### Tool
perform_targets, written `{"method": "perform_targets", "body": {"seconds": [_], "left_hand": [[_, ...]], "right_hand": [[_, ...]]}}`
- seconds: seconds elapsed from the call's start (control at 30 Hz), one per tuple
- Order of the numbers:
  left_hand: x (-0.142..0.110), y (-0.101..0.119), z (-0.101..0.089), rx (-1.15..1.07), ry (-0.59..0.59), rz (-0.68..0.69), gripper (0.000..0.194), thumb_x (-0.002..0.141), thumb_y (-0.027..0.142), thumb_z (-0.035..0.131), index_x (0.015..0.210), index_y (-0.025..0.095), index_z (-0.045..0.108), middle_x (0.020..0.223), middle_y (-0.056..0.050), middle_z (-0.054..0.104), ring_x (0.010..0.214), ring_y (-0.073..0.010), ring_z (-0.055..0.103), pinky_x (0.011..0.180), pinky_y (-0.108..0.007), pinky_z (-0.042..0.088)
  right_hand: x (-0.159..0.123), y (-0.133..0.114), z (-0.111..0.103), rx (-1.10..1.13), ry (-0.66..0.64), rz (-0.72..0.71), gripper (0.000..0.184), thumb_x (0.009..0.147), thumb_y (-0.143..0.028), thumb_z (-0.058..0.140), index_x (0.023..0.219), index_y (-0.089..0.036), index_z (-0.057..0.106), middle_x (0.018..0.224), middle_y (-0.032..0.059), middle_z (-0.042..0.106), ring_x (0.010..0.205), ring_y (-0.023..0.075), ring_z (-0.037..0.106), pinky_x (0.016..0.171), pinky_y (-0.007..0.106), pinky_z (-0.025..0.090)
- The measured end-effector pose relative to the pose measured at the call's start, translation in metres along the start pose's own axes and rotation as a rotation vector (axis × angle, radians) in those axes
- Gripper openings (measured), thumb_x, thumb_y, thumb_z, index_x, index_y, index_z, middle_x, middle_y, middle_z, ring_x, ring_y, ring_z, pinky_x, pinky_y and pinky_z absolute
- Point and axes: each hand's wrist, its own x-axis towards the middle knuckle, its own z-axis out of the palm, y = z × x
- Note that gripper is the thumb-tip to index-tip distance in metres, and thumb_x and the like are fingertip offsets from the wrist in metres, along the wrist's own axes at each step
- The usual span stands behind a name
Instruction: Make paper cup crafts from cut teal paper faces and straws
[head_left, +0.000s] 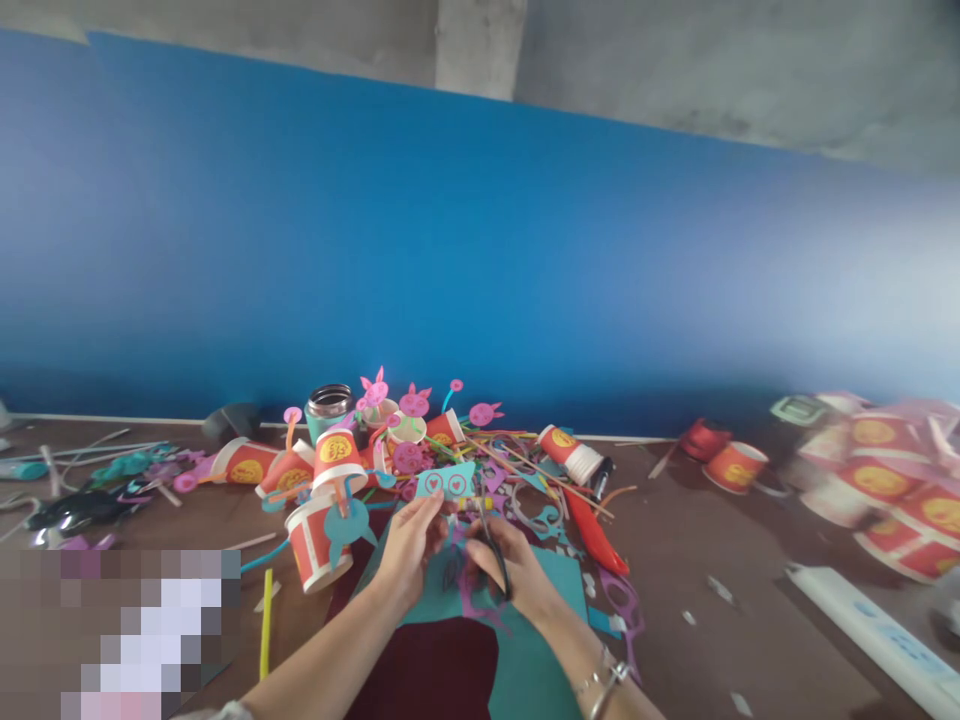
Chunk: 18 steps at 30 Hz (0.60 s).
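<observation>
My left hand [411, 540] pinches a small piece of teal paper [447, 482] with two drawn circles, each with a heart inside. Close by on the right, my right hand [510, 560] is closed round the dark handles of a pair of scissors [491, 545]. The blades point up and away, just right of the paper. Beneath both hands lie larger teal sheets [540, 650] and a dark red sheet [427, 665]. Left of my left hand, a red and white paper cup [307, 545] carries a teal paper cut-out [349, 535].
Decorated paper cups [339, 460], pink cut-outs [415, 401] and an open flask [330, 402] crowd the back. A red pouch-like thing [596, 535] lies right of the sheets. Stacked cups [885, 480] and a white strip [870, 625] are far right. A blue partition [450, 250] stands behind.
</observation>
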Motion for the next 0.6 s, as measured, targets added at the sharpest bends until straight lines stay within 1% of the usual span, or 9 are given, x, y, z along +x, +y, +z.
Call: {"method": "perform_targets", "body": {"seconds": [0.07, 0.17, 0.3, 0.43, 0.6], "left_hand": [[-0.0025, -0.0028, 0.0029, 0.000, -0.003, -0.005, 0.039, 0.062, 0.049, 0.073, 0.063, 0.011, 0.065, 0.043, 0.005, 0.046, 0.041, -0.0037, 0.034, 0.040, -0.017, 0.022], [-0.0067, -0.0048, 0.0071, 0.000, -0.025, -0.041, 0.039, 0.061, 0.049, 0.074, 0.060, 0.011, 0.064, 0.041, 0.007, 0.039, 0.040, -0.0033, 0.028, 0.041, -0.018, 0.020], [-0.0091, -0.0042, 0.0084, -0.008, -0.033, -0.087, 0.036, 0.058, 0.044, 0.078, 0.054, 0.013, 0.060, 0.043, 0.007, 0.040, 0.042, -0.0036, 0.029, 0.042, -0.018, 0.020], [-0.0083, -0.0037, 0.0064, 0.024, -0.043, -0.066, 0.037, 0.061, 0.047, 0.074, 0.054, 0.013, 0.061, 0.042, 0.006, 0.040, 0.042, -0.0039, 0.029, 0.042, -0.019, 0.019], [-0.0080, -0.0041, 0.0055, 0.043, -0.053, -0.078, 0.038, 0.059, 0.047, 0.075, 0.054, 0.013, 0.061, 0.042, 0.007, 0.038, 0.042, -0.0035, 0.028, 0.042, -0.019, 0.020]], "right_hand": [[-0.0025, -0.0022, 0.0066, 0.007, -0.036, 0.010, 0.030, 0.073, -0.045, 0.063, 0.080, -0.018, 0.051, 0.055, -0.0046, 0.054, 0.043, 0.0078, 0.045, 0.041, 0.020, 0.032], [-0.0035, -0.0044, 0.0115, 0.025, -0.018, -0.004, 0.031, 0.073, -0.046, 0.063, 0.075, -0.018, 0.050, 0.052, -0.0051, 0.052, 0.042, 0.0074, 0.044, 0.040, 0.019, 0.033], [-0.0019, -0.0049, 0.0107, 0.017, 0.030, 0.018, 0.034, 0.072, -0.049, 0.063, 0.073, -0.018, 0.049, 0.046, -0.0064, 0.049, 0.036, 0.0066, 0.041, 0.036, 0.018, 0.030], [-0.0017, -0.0051, 0.0090, 0.019, 0.030, 0.043, 0.035, 0.071, -0.050, 0.063, 0.075, -0.017, 0.050, 0.043, -0.0067, 0.048, 0.035, 0.0077, 0.043, 0.035, 0.018, 0.030], [-0.0011, -0.0023, 0.0080, 0.025, 0.050, 0.010, 0.036, 0.073, -0.051, 0.062, 0.076, -0.017, 0.052, 0.042, -0.0067, 0.048, 0.034, 0.0073, 0.042, 0.036, 0.018, 0.032]]}}
